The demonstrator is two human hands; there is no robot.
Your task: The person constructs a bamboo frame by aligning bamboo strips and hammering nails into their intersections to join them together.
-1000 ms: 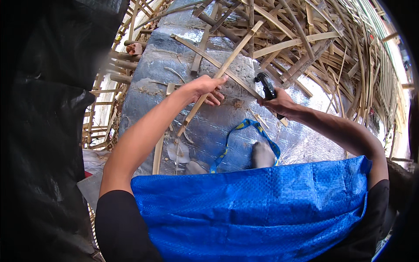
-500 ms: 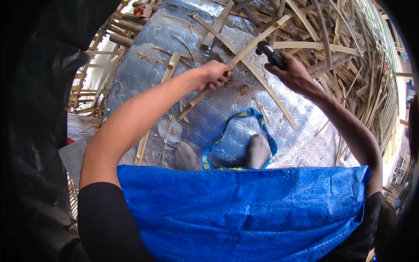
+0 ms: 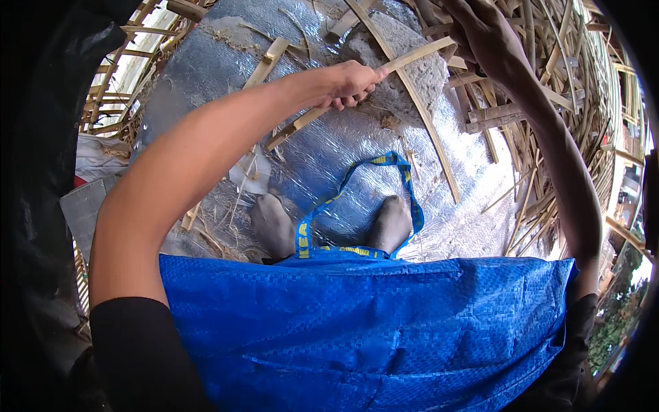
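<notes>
The left hand (image 3: 353, 82) has its fingers clamped on a long pale bamboo strip (image 3: 412, 56); the right hand (image 3: 484, 34), far right, shows no readable grip, cutting unfinished.

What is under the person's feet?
A shiny silver sheet lies under both feet, strewn with bamboo strips and shavings. A blue woven bag on the lap hides the legs and heels. What lies beneath the sheet cannot be seen.

A long, pale bamboo strip (image 3: 357, 93), flat and thin, slants from about eight o'clock up toward two o'clock over the silver foil sheet (image 3: 343, 151), its upper stretch raised off the sheet, its middle hidden.
</notes>
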